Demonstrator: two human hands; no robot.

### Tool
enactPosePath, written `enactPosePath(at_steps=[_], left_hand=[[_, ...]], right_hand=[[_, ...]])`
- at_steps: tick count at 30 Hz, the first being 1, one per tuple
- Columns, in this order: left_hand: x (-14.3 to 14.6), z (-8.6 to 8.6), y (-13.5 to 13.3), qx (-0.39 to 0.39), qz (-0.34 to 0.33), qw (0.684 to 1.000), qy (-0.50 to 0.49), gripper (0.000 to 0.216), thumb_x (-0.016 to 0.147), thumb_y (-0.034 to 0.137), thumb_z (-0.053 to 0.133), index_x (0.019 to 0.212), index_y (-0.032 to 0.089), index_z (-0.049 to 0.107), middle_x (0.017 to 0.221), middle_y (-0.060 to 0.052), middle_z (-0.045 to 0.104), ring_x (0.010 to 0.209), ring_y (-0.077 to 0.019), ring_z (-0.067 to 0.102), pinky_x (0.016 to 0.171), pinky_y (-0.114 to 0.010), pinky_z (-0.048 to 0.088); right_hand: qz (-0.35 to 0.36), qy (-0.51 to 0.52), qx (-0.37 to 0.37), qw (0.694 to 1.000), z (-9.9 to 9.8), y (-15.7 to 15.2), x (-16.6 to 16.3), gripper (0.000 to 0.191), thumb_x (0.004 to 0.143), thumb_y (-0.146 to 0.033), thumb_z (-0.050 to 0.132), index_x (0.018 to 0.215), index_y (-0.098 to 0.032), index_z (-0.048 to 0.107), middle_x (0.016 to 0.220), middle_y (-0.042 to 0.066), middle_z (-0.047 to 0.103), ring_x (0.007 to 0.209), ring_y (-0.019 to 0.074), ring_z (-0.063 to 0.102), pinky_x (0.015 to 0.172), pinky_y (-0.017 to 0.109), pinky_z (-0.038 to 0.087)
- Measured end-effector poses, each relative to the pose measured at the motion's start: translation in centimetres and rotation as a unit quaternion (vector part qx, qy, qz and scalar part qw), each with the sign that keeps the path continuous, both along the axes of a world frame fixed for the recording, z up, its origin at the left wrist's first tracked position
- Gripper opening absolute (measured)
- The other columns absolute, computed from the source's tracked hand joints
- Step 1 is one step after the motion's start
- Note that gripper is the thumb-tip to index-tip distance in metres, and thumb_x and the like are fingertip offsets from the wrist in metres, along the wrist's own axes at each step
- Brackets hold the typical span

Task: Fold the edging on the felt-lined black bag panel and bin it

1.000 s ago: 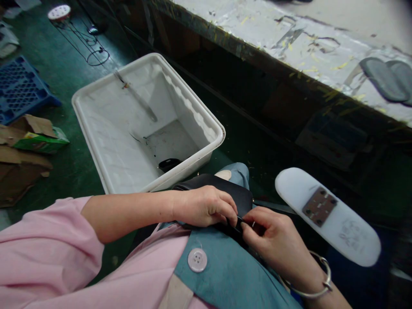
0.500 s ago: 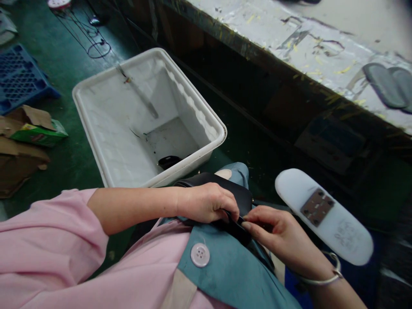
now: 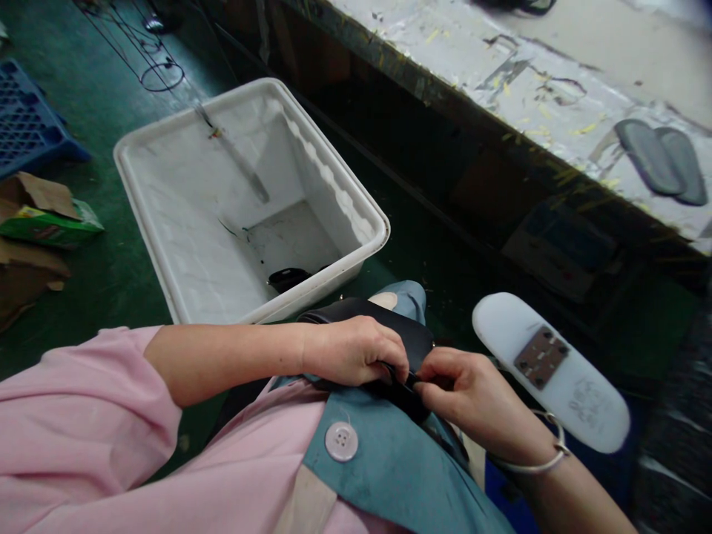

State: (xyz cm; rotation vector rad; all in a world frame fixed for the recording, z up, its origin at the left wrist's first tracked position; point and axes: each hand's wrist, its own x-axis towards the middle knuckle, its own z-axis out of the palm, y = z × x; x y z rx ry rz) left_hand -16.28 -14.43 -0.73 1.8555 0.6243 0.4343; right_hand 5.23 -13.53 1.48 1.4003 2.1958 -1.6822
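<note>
On my lap lies a smooth black leather-like bag (image 3: pixel 397 322), partly covered by my hands and the teal apron (image 3: pixel 383 460). My left hand (image 3: pixel 359 348) is closed, its curled fingers gripping the bag's near edge. Just beside it, my right hand (image 3: pixel 459 382) pinches a narrow black strip of the same bag between thumb and forefinger. The fingertips of both hands almost meet. What lies under the left fingers is hidden.
A large white plastic bin (image 3: pixel 178 297) stands ahead, with a black object (image 3: pixel 288 279) at its bottom. To the right is a white oval board (image 3: pixel 589 397) with a metal plate. A worn workbench (image 3: pixel 472 81) carries dark grey oval pads (image 3: pixel 648 159). Cartons (image 3: pixel 27 274) and a blue pallet (image 3: pixel 33 126) lie left.
The view has shifted slightly, so the surroundings sit a little further left. My right hand has tilted slightly, still pinching the black strip; my left hand keeps its grip.
</note>
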Motion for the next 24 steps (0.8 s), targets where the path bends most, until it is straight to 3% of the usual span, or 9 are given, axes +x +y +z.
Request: enactPosePath(at_steps=[4,8,14,21,24], left_hand=[[0.2,-0.3,-0.3,0.004,0.001,1.000,-0.006,0.025,0.076,-0.001,0.056,0.089,0.017,0.068,0.097,-0.006,0.068,0.088,-0.0142,0.064,0.080,-0.021,0.050],[0.3,-0.3,-0.3,0.020,0.007,1.000,0.007,0.024,0.076,-0.002,0.056,0.088,0.015,0.068,0.097,-0.007,0.068,0.087,-0.0146,0.064,0.079,-0.021,0.051],[-0.1,-0.2,0.1,0.012,0.015,1.000,-0.001,0.022,0.077,0.001,0.059,0.090,0.017,0.068,0.095,-0.005,0.069,0.088,-0.0141,0.064,0.081,-0.021,0.050],[0.1,-0.2,-0.3,0.017,0.020,1.000,-0.004,0.021,0.077,0.001,0.057,0.088,0.016,0.068,0.095,-0.006,0.069,0.087,-0.0144,0.064,0.080,-0.022,0.050],[0.0,-0.1,-0.3,0.017,0.022,1.000,0.007,0.019,0.076,0.001,0.059,0.086,0.014,0.068,0.093,-0.007,0.069,0.087,-0.0147,0.064,0.079,-0.021,0.049]], right_hand=[[0.011,-0.060,0.029,0.998,-0.3,-0.6,-0.7,0.014,0.068,-0.016,0.053,0.054,-0.020,0.053,0.057,-0.003,0.051,0.056,0.0124,0.048,0.051,0.026,0.033],[0.029,-0.091,0.118,0.988,-0.3,-0.9,-0.7,0.017,0.069,-0.017,0.054,0.052,-0.020,0.049,0.057,-0.002,0.049,0.055,0.0125,0.046,0.051,0.027,0.031],[0.024,0.041,-0.016,0.999,0.3,0.4,0.7,0.016,0.081,-0.028,0.057,0.075,-0.020,0.069,0.072,0.001,0.063,0.068,0.0146,0.058,0.060,0.025,0.043],[0.041,-0.038,0.094,0.994,0.0,-0.1,-0.9,0.015,0.066,-0.012,0.054,0.054,-0.020,0.053,0.057,-0.003,0.052,0.056,0.0120,0.047,0.050,0.024,0.034],[0.046,-0.018,0.084,0.995,0.1,-0.2,-0.7,0.014,0.070,-0.013,0.053,0.059,-0.020,0.057,0.060,-0.001,0.054,0.059,0.0127,0.050,0.054,0.025,0.036]])
